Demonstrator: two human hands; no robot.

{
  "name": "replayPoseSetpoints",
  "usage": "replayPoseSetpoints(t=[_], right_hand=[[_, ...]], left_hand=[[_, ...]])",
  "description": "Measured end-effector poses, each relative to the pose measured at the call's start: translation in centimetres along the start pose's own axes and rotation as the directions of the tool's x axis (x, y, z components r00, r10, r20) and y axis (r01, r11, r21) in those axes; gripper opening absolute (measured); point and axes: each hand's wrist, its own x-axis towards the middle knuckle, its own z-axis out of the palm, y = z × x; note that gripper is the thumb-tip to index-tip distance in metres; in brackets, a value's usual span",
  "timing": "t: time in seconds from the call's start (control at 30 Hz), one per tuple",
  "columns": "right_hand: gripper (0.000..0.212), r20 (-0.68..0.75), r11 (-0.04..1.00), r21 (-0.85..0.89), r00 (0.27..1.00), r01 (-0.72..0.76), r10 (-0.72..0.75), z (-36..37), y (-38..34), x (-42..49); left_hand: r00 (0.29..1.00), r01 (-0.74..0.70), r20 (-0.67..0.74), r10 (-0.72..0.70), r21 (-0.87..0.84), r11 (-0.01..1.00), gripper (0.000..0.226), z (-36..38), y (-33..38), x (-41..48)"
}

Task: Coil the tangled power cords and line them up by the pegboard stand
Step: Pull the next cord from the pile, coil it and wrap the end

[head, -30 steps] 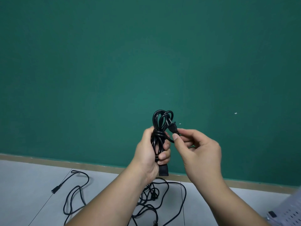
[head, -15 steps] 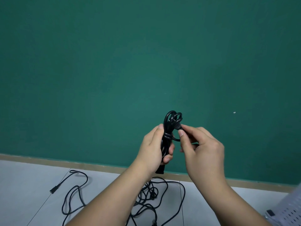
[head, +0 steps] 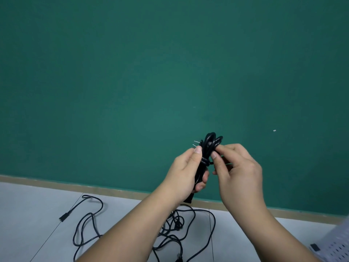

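Now the two-pronged metal plug (head: 196,143) pokes out on the left side of the coiled black rubber power cord (head: 207,146). A second ago it sat on the right, between the right hand's fingers, so it looks to have been threaded through the top loops. The left hand (head: 186,173) grips the bundle upright round its middle, thumb tip up beside the plug. The right hand (head: 239,173) pinches the top loops from the right. The bundle hangs in the air before the dark green wall (head: 132,82), not yet set down. I'd judge this cord nearly tied off and about ready for placing.

The white perforated pegboard stand (head: 338,244) shows only at the near right corner, well apart from the bundle. On the pale grey tiled floor (head: 28,214) below, a tangle of thin black cords (head: 177,224) lies uncoiled, one loose connector end (head: 63,218) trailing off left. Both forearms hide part of that heap, so I can't count what's left.
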Motion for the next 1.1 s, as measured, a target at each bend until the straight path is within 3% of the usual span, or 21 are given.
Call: replayPoseSetpoints(t=[0.07,0.13,0.2,0.33,0.5,0.6,0.67,0.77,0.93,1.03,1.1], right_hand=[[0.02,0.002,0.984,0.112,0.99,-0.137,0.138,0.1,-0.2,-0.2],[0.02,0.012,0.897,0.331,0.952,-0.292,0.306,0.3,-0.6,-0.2],[0.02,0.023,0.814,0.462,0.923,-0.351,0.385,0.2,-1.0,0.0],[0.02,0.013,0.827,0.453,0.93,-0.333,0.367,0.4,-0.9,0.0],[0.031,0.1,0.769,0.509,0.914,-0.386,0.393,0.7,-1.8,-0.7],[0.024,0.149,0.64,0.625,0.873,-0.447,0.464,0.9,-2.3,-0.6],[0.026,0.195,0.574,0.668,0.856,-0.473,0.478,0.8,-2.5,-0.3],[0.044,0.218,0.604,0.653,0.877,-0.457,0.428,0.3,-2.6,0.2],[0.05,0.3,0.642,0.597,0.876,-0.481,0.378,-0.3,-1.6,0.9],[0.045,0.355,0.642,0.575,0.861,-0.508,0.364,-0.6,-0.4,1.1],[0.047,0.361,0.658,0.556,0.861,-0.507,0.359,-0.9,0.4,1.3]], left_hand=[[0.999,-0.032,-0.002,0.032,-0.023,0.999,0.044,0.2,-0.1,0.0],[0.998,-0.062,-0.021,0.061,-0.045,0.997,0.048,0.4,-0.2,0.1],[0.996,-0.078,-0.039,0.076,-0.048,0.996,0.051,0.5,-0.2,0.2],[0.994,-0.103,-0.043,0.1,-0.055,0.993,0.046,0.6,-0.3,0.3],[0.99,-0.12,-0.072,0.122,0.025,0.992,0.038,0.4,-0.3,0.6],[0.98,-0.152,-0.11,0.167,0.139,0.979,0.042,0.1,-0.6,0.7],[0.971,-0.17,-0.112,0.209,0.282,0.944,0.031,-0.1,-0.9,0.6],[0.962,-0.196,-0.113,0.248,0.349,0.916,0.013,0.0,-0.7,0.2],[0.935,-0.261,-0.067,0.347,0.531,0.806,0.016,-0.7,-0.4,0.1],[0.962,-0.198,0.002,0.272,0.691,0.695,0.027,-0.8,-0.4,0.0],[0.979,-0.179,0.06,0.196,0.715,0.675,0.03,-0.8,-0.3,-0.1]])
